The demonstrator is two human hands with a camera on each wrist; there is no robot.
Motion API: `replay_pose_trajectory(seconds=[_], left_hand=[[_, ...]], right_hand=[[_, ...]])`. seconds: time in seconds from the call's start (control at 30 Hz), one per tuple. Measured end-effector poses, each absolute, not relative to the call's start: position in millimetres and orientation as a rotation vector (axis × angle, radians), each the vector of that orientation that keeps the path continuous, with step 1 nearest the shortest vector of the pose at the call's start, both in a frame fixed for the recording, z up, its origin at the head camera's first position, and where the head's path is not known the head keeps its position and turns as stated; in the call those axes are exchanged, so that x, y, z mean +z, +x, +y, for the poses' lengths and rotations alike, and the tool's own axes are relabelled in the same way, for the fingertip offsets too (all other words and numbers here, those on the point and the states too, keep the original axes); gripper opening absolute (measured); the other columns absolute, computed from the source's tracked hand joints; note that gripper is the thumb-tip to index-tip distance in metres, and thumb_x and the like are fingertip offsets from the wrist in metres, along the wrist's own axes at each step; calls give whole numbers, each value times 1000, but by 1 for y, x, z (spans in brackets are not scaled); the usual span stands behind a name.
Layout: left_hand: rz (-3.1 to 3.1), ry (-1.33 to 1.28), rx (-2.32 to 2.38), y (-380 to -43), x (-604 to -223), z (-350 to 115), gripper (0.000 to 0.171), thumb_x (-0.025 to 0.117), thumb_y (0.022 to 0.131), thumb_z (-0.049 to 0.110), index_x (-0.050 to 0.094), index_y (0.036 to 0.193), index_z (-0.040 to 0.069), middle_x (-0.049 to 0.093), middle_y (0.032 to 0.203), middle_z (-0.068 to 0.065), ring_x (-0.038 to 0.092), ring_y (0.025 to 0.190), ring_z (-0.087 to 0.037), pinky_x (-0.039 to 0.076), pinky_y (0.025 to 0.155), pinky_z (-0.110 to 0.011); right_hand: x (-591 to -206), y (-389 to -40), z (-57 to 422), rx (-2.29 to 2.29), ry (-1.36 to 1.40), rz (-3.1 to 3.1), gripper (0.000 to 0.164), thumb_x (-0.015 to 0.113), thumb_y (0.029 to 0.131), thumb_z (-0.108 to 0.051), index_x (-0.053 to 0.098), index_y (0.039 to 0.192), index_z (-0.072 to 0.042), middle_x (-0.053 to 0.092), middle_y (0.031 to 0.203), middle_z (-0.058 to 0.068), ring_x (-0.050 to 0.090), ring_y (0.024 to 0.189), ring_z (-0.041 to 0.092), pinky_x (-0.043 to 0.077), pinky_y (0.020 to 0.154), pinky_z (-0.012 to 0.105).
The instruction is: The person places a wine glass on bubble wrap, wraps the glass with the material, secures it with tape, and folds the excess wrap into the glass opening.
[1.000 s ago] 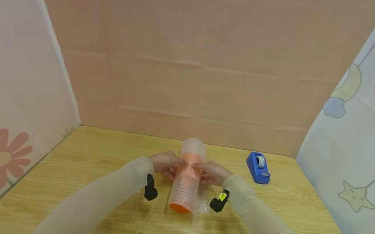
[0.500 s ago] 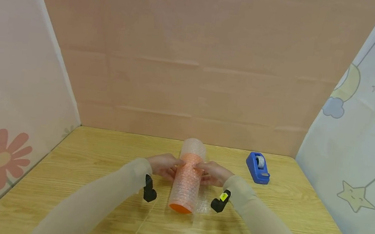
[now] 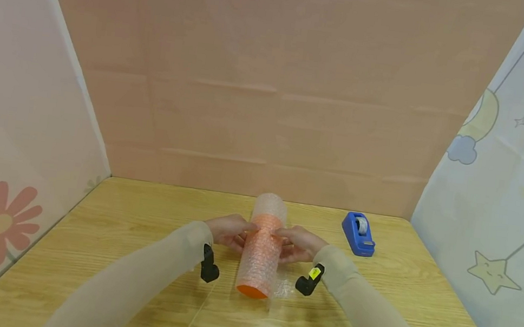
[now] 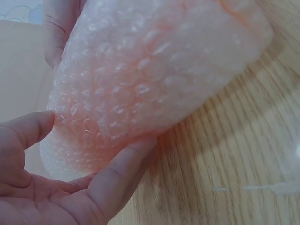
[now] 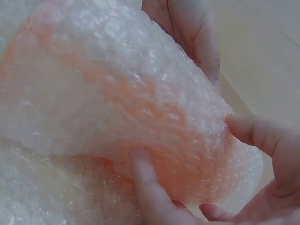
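Note:
An orange cylinder rolled in clear bubble wrap [image 3: 258, 266] lies lengthwise on the table, its near end showing orange. From the left side my left hand [image 3: 231, 229] holds it, thumb on top and fingers down along the side. My right hand [image 3: 300, 242] grips the opposite side in the same way, and the two thumbs nearly face each other. In the left wrist view a thumb [image 4: 40, 127] presses the bubbly surface. The right wrist view shows loose bubble wrap [image 5: 61, 187] spread under the roll on the right.
A blue tape dispenser [image 3: 358, 234] with a roll of tape stands at the back right of the wooden table [image 3: 140, 274]. A thin pale strip [image 3: 202, 306] lies in front, left of the roll. Fabric walls enclose the back and sides.
Both hands keep their hold on the wrapped cylinder, which stays in place. The right wrist has shifted very slightly to the right, and the head view has turned a little.

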State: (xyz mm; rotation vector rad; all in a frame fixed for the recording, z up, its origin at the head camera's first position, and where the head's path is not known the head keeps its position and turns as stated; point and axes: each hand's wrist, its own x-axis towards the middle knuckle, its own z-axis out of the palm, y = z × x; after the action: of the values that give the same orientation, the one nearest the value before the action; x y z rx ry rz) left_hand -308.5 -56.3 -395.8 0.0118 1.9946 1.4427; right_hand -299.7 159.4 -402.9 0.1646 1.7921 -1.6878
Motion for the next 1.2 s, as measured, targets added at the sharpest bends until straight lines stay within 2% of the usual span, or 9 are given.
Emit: replay_pose_trajectory(seconds=[0.43,0.8,1.03,1.2], left_hand=[[2070,15,1404,-310,-391,-58,53,59,96,32,46,131,-6,58,118,-23,62,101,-32,58,79,-38],[2093,-8,1396,-312,-387,-62,58,63,92,32,42,131,-5,57,112,-22,63,93,-29,59,73,-37],[2106,1,1391,-308,-388,-61,61,65,90,37,43,128,-5,58,108,-19,65,90,-28,60,71,-37],[2167,102,1328,-306,-389,-60,57,68,87,41,54,117,-5,62,104,-14,65,86,-24,59,71,-36]], right_hand=[[-411,-301,157,-1811,126,1600,42,51,99,-20,37,129,4,47,120,20,52,104,29,52,92,43],[-415,-302,155,-1820,94,1557,30,49,101,-20,41,121,1,48,111,15,52,97,23,57,76,33],[-420,-301,159,-1827,40,1495,27,43,103,-18,40,122,1,50,113,14,56,97,22,58,77,31],[-420,-301,161,-1818,30,1507,19,46,102,-18,48,112,-3,52,110,13,56,96,21,57,79,32]])
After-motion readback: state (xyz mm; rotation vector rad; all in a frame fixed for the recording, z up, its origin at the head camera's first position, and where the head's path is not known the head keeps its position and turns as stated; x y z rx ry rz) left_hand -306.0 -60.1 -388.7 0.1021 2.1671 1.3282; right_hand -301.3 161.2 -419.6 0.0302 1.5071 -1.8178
